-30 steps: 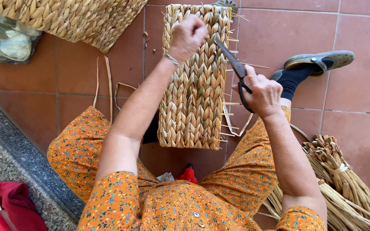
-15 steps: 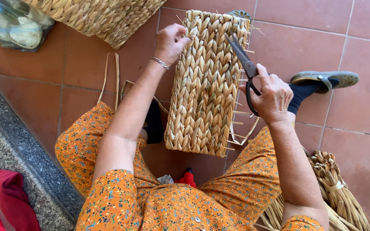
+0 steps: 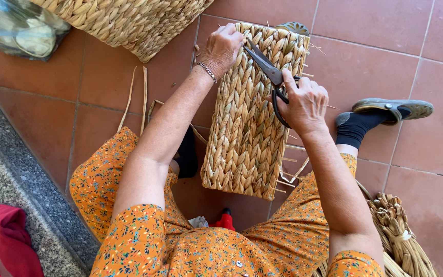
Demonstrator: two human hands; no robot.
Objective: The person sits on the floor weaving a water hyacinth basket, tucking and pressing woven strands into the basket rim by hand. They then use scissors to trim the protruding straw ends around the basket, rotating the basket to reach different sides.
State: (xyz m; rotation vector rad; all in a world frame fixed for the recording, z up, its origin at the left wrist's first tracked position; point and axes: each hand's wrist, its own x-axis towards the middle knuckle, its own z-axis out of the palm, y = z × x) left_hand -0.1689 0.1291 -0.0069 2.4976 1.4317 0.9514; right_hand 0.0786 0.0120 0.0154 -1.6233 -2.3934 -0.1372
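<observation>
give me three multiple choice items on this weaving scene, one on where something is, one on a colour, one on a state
1. Where is the left hand?
A. on the far top corner of the woven basket
B. flat on the tiled floor
C. on the dried reed bundle

2. What colour are the handles of the scissors?
A. red
B. black
C. yellow

3. How are the scissors held?
A. lying loose on the floor
B. gripped in the right hand, blades over the basket's top
C. tucked under the shoe

Answers:
1 A, its fingers rest on the basket's far edge.
2 B, dark loops show around the right hand's fingers.
3 B, the fingers pass through the handles and the blades point toward the left hand.
</observation>
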